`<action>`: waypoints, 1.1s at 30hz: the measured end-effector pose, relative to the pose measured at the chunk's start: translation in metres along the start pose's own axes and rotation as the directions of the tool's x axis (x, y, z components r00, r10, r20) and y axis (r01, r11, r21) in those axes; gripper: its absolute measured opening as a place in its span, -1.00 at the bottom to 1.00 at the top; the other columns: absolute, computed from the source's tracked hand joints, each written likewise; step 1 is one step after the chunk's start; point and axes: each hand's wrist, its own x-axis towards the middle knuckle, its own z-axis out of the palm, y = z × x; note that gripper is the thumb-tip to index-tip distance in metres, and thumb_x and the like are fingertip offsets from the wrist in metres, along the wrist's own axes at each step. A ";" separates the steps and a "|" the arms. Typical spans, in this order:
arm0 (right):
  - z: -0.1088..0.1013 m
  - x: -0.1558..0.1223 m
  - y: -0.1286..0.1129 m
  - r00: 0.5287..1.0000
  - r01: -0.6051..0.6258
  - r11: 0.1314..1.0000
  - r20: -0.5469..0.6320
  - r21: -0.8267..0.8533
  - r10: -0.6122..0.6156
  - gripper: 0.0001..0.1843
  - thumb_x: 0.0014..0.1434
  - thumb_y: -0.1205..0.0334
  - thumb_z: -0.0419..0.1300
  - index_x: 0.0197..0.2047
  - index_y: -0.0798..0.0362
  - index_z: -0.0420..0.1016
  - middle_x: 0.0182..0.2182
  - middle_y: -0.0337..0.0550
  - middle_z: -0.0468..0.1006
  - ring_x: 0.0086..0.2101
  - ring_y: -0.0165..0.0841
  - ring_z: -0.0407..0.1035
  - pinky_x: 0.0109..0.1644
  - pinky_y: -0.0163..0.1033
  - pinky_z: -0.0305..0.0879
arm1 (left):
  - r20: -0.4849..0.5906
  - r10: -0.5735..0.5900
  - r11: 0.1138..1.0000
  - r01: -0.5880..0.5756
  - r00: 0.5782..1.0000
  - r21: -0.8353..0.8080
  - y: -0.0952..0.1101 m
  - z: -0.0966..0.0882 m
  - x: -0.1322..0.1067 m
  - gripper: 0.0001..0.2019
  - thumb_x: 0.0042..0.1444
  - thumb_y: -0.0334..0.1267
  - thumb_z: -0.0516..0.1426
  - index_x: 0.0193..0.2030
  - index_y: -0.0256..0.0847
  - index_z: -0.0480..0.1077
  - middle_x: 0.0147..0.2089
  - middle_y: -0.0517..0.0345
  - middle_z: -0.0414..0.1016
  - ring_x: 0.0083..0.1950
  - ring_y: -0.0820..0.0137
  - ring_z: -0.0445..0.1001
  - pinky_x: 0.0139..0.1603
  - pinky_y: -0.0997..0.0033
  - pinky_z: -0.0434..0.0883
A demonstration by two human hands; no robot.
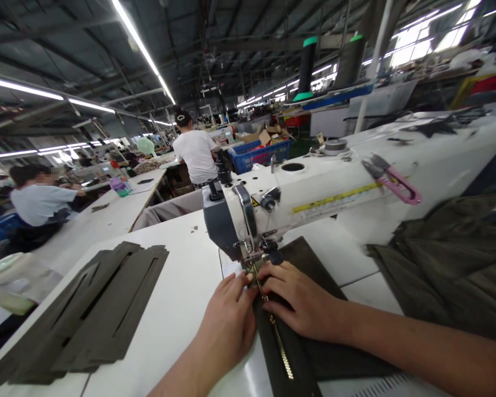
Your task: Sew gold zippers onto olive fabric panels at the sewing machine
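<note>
Flat left hand and right hand press a brass zipper on olive fabric, its length running straight ahead to the presser foot.

hidden: zipper top under left hand, right hand | cut off: olive fabric, right edge | unreadable: yellow label

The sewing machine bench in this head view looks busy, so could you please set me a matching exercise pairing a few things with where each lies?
Things:
1. Pink-handled thread snips
2. Slotted olive fabric panels
3. Blue plastic crate
4. Brass-toothed zipper

Places:
A. Beside the co-worker in a white T-shirt
B. Between the left hand and right hand
C. Stacked on the white table
D. On the sewing machine's arm

Pairs: 1-D, 2-C, 3-A, 4-B.
</note>
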 end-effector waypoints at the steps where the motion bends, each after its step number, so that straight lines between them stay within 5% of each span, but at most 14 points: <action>1: -0.002 0.000 -0.002 0.999 -0.040 0.999 -0.005 0.033 0.040 -0.91 0.06 0.43 0.16 -0.31 0.12 0.37 -0.22 -0.09 0.42 -0.17 -0.26 0.27 -0.06 -0.10 0.25 | 0.005 -0.001 1.000 0.001 1.000 0.001 0.001 -0.001 0.000 -0.58 -0.08 -0.47 -0.04 -0.03 -0.33 0.35 0.01 -0.16 0.39 0.06 0.15 0.36 0.12 -0.01 0.31; 4: -0.007 -0.003 -0.012 0.995 -0.095 0.994 -0.009 0.060 0.096 -0.88 0.04 0.49 0.12 -0.36 0.11 0.28 -0.35 -0.16 0.38 -0.31 -0.33 0.26 -0.21 -0.19 0.26 | 0.004 0.020 1.000 -0.020 1.000 0.018 0.006 -0.002 -0.004 -0.60 -0.09 -0.48 -0.04 -0.07 -0.29 0.38 0.00 -0.13 0.42 0.05 0.16 0.38 0.13 -0.04 0.29; 11: -0.004 -0.049 -0.047 0.974 0.215 0.912 0.003 -0.348 -0.229 -0.72 0.19 0.39 -0.08 -0.20 0.14 0.44 -0.17 0.02 0.46 -0.14 -0.21 0.28 -0.08 -0.11 0.23 | -0.058 0.139 0.987 -0.134 0.989 0.091 0.027 0.003 -0.029 -0.65 0.02 -0.48 -0.06 -0.06 -0.33 0.38 0.04 -0.13 0.42 0.05 0.16 0.40 0.05 0.09 0.40; 16: 0.018 -0.062 -0.054 0.953 0.200 0.808 -0.084 -0.554 -0.293 -0.63 0.22 0.40 -0.14 -0.21 0.18 0.50 -0.18 0.00 0.52 -0.13 -0.19 0.32 -0.15 -0.13 0.27 | -0.123 0.093 0.994 -0.086 0.988 0.063 0.032 0.005 -0.033 -0.62 -0.01 -0.51 -0.08 -0.07 -0.32 0.39 0.03 -0.10 0.43 0.06 0.21 0.41 0.04 0.17 0.42; 22: 0.030 -0.050 -0.054 0.874 0.180 0.813 -0.290 -0.554 -0.391 -0.51 0.26 0.52 -0.22 -0.47 0.20 0.49 -0.43 -0.05 0.54 -0.35 -0.31 0.37 -0.23 -0.21 0.24 | -0.186 0.105 0.992 -0.089 0.977 0.093 0.033 0.006 -0.030 -0.64 -0.04 -0.51 -0.08 -0.13 -0.31 0.40 -0.02 -0.09 0.47 -0.02 0.21 0.46 -0.05 0.19 0.48; 33: 0.031 -0.038 -0.042 0.848 0.158 0.812 -0.344 -0.562 -0.403 -0.51 0.32 0.49 -0.23 -0.51 0.12 0.38 -0.49 -0.22 0.48 -0.44 -0.42 0.28 -0.40 -0.24 0.05 | -0.237 0.204 0.972 -0.167 0.950 0.167 0.013 0.015 -0.022 -0.72 0.05 -0.45 -0.10 -0.20 -0.26 0.38 -0.14 -0.09 0.52 -0.15 0.21 0.53 -0.17 0.12 0.52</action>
